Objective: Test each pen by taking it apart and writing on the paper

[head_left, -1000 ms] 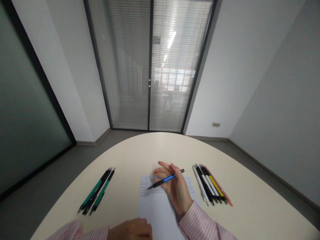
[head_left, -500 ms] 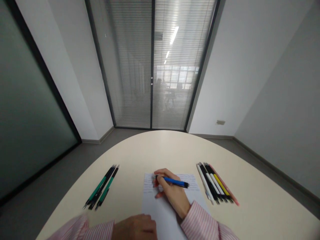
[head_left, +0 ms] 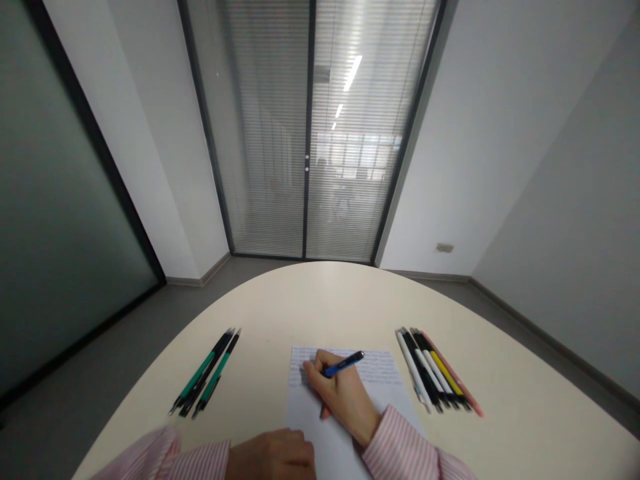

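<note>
A white sheet of paper (head_left: 330,453) lies in front of me, with lines of handwriting across its upper part. My right hand (head_left: 343,390) rests on the sheet, its fingers closed round a blue and black pen (head_left: 345,364). The pen slants up to the right; its tip is hidden behind the fingers, near the left end of the written lines. At the lower left edge of the paper, my left hand (head_left: 273,455) lies with its fingers curled under. Whether anything is in it cannot be seen.
On the left of the round table (head_left: 320,300) lie several green and black pens (head_left: 205,373). To the right is a row of white, black, yellow and pink pens (head_left: 437,370). A glass door with blinds (head_left: 305,133) stands beyond the table.
The pen has swung from nearly level, pointing right, to a raised slant within my right hand. The right fingers have closed in round it and lowered to the paper. My left hand has stayed put.
</note>
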A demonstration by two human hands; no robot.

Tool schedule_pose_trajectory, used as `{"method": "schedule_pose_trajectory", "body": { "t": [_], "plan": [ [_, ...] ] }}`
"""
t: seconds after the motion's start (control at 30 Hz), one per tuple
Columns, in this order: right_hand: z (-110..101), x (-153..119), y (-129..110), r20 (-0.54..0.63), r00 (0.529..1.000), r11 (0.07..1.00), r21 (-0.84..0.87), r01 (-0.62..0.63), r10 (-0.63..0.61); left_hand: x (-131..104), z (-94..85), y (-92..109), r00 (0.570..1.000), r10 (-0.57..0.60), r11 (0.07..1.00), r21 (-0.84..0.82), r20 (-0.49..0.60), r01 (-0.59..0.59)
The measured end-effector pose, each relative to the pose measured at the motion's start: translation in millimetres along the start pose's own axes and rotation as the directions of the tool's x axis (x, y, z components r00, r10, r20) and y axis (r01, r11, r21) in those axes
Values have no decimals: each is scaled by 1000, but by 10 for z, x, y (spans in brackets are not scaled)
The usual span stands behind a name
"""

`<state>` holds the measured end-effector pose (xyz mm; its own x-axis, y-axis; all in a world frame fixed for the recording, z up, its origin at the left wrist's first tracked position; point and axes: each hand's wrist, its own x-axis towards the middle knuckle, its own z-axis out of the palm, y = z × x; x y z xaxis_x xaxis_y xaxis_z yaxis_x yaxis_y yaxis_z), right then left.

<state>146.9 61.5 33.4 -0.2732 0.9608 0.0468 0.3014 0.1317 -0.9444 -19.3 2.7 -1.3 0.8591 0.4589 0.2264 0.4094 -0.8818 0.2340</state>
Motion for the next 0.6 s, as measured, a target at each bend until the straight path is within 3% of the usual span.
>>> {"method": "schedule_pose_trajectory", "body": {
  "t": [0.6],
  "plan": [
    [5,-6,-28,-43,999,998,-64,23,-26,4,-30,23,1000,-18,1000,3,-10,18]
  ]
}}
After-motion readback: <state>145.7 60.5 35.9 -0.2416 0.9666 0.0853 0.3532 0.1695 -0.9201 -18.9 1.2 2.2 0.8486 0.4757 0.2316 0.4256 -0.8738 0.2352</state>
